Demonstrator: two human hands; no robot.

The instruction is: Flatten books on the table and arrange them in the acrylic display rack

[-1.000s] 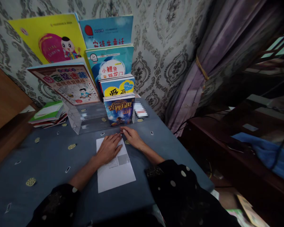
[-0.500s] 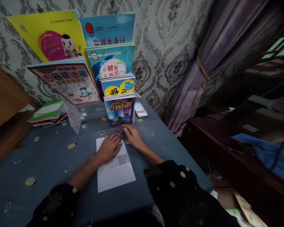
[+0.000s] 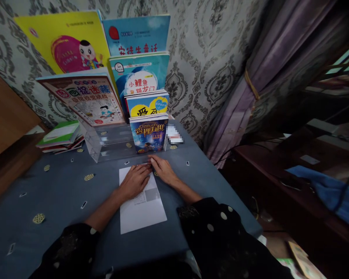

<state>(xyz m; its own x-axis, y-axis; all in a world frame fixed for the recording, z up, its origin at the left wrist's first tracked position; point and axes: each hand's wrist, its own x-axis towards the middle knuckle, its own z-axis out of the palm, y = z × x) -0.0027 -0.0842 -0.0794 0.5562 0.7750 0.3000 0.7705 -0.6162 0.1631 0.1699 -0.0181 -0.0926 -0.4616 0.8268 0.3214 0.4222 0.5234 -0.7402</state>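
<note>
A white sheet of paper (image 3: 142, 219) with a small grey printed block lies on the table. My left hand (image 3: 135, 180) rests flat over its far part, palm down with the fingers stretched out. At the paper's far right corner is my right hand (image 3: 163, 169), turned on its side, its fingers extended toward my left fingertips. Its lower fingers are partly hidden, and I see nothing held in it. Just beyond both hands, a dark blue book (image 3: 149, 135) stands at the front of a clear stepped rack (image 3: 91, 145).
More books stand behind, including a yellow one (image 3: 66, 31), a teal one (image 3: 142, 69) and a brown-bordered one (image 3: 90, 100). A stack of books (image 3: 62, 135) lies at left beside a wooden panel (image 3: 8, 120). A purple curtain (image 3: 238, 97) hangs at right.
My right hand has come slightly left and closer to my left fingertips. My left hand and the paper stay about where they were; the view has shifted slightly.
</note>
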